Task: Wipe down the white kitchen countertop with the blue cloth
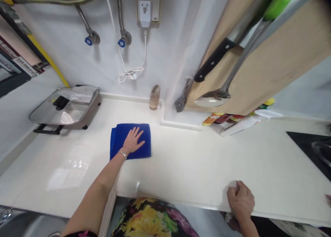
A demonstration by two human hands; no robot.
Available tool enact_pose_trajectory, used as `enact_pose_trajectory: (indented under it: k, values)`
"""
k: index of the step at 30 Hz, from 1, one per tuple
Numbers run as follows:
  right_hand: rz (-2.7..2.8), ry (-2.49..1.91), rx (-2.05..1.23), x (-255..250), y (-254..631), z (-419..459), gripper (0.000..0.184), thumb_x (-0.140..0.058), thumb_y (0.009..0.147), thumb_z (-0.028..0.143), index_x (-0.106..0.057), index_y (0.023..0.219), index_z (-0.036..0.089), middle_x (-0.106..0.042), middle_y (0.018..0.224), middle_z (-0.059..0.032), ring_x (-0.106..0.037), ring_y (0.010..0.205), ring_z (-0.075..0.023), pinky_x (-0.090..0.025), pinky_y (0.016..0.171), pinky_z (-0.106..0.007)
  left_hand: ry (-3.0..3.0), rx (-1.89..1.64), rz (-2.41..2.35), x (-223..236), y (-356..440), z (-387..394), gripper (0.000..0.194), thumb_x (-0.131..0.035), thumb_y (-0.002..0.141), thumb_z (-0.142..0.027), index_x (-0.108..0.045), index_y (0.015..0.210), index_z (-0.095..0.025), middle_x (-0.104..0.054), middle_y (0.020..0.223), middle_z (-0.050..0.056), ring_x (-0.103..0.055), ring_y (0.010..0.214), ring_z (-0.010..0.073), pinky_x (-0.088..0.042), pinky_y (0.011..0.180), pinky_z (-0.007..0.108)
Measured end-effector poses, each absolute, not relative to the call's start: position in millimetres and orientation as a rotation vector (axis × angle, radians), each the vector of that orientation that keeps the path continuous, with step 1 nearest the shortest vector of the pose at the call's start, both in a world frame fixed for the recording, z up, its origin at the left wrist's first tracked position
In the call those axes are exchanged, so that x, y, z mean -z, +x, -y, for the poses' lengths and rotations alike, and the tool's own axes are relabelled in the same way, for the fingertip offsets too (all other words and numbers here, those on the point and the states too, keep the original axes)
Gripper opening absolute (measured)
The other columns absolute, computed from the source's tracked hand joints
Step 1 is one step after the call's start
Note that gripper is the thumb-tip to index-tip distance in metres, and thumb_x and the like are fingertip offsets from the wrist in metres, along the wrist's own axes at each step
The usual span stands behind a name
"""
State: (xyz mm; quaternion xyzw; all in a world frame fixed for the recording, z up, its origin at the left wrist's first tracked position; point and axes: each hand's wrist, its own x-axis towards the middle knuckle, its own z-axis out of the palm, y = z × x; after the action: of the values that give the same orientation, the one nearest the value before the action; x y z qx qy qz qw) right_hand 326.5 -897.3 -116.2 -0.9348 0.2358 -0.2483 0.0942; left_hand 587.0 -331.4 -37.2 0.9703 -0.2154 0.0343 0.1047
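Note:
My left hand (pixel 132 140) lies flat, fingers spread, on a folded blue cloth (pixel 145 150). A thin bracelet (pixel 122 154) circles that wrist. Beneath the cloth is the pale countertop (pixel 181 161). Off to the right, my right hand (pixel 241 199) rests as a loose fist at the counter's front edge; I see nothing in it, though the inside of the fist is hidden.
An electric pan (pixel 85 116) with a glass lid stands back left, a clear brown-tinted bottle (pixel 154 98) by the wall. A knife (pixel 214 60) and a ladle (pixel 213 100) hang at right. A black cooktop (pixel 307 147) and another person's hand (pixel 328 197) are far right.

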Motion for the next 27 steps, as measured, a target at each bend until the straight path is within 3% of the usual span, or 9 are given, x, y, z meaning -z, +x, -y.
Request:
enact_pose_trajectory:
  k: [4,10,18,27]
  values:
    - [-0.779,-2.810,0.559,110.8,327.8,891.9,0.059,-0.039,0.082,0.041,-0.055,0.128,0.007,-0.059,0.130,-0.0234,-0.053,0.122,-0.0381,-0.043,0.104,-0.054,2.837,-0.123,0.667,38.9,623.9,323.5,0.068,-0.043,0.096,-0.059,-0.043,0.153,-0.021,-0.031,0.164,0.012,-0.021,0.154,0.0326,-0.020,0.125,0.054]
    - [-0.886,-2.796,0.601,113.3,329.2,867.2,0.066,-0.034,0.085,0.039,-0.047,0.140,0.004,-0.050,0.143,-0.0261,-0.048,0.133,-0.0410,-0.040,0.108,-0.060,2.785,-0.160,0.671,43.0,674.3,321.7,0.064,-0.043,0.097,-0.056,-0.046,0.151,-0.021,-0.033,0.164,0.012,-0.023,0.153,0.0323,-0.021,0.125,0.054]
    - [-1.029,-2.766,0.640,106.8,328.7,859.1,0.074,-0.045,0.075,0.036,-0.046,0.148,0.021,-0.054,0.143,-0.0175,-0.055,0.125,-0.0430,-0.049,0.101,-0.063,2.805,-0.179,0.637,42.7,735.9,321.0,0.063,-0.043,0.097,-0.054,-0.046,0.151,-0.020,-0.034,0.163,0.012,-0.023,0.153,0.0323,-0.021,0.125,0.053]
    - [-1.102,-2.789,0.558,91.3,335.0,849.3,0.075,-0.044,0.073,0.036,-0.048,0.145,0.016,-0.059,0.136,-0.0197,-0.057,0.125,-0.0416,-0.050,0.103,-0.059,2.777,-0.168,0.741,47.0,808.1,320.6,0.065,-0.040,0.097,-0.058,-0.044,0.152,-0.023,-0.032,0.164,0.010,-0.022,0.154,0.0306,-0.019,0.125,0.052]
